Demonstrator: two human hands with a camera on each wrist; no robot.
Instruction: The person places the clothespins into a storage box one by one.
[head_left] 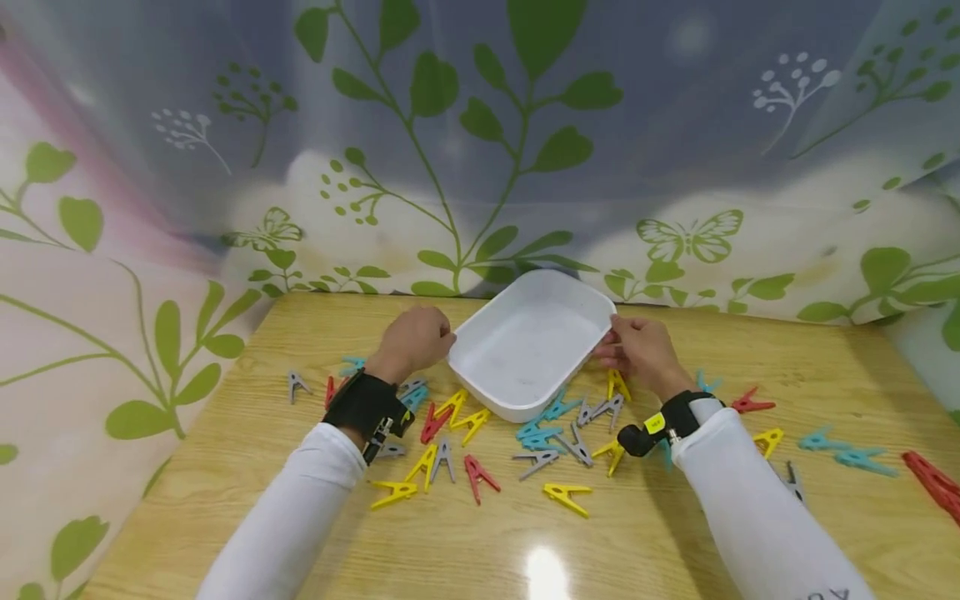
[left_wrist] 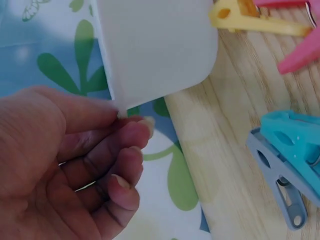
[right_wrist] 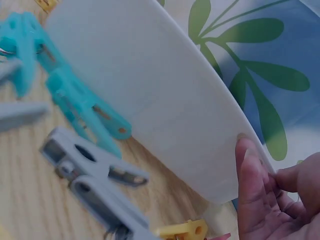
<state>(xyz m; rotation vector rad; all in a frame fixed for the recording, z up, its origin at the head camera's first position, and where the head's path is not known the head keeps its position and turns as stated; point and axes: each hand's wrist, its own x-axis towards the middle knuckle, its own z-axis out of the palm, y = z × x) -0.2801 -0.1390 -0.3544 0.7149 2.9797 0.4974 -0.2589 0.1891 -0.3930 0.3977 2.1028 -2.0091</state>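
Note:
A white plastic basin [head_left: 525, 333] with rounded corners sits tilted at an angle near the back of the wooden table, its inside bare. My left hand [head_left: 417, 340] pinches its rim at the left corner between thumb and fingers, as the left wrist view shows with the basin's side [left_wrist: 155, 50] beyond the fingertips. On the opposite corner my right hand [head_left: 637, 350] grips the rim, thumb on one side and fingers against the outer wall [right_wrist: 165, 100]. Clothespins lie close around the basin, among them a teal clothespin [right_wrist: 85, 110] and a grey clothespin [right_wrist: 95, 175].
Several yellow, red, grey and teal clothespins are scattered over the wooden table [head_left: 450, 550], including a yellow one [head_left: 567, 497] in front. A red clothespin [head_left: 933, 483] lies at the far right. A leaf-patterned cloth [head_left: 480, 167] hangs directly behind the table's back edge.

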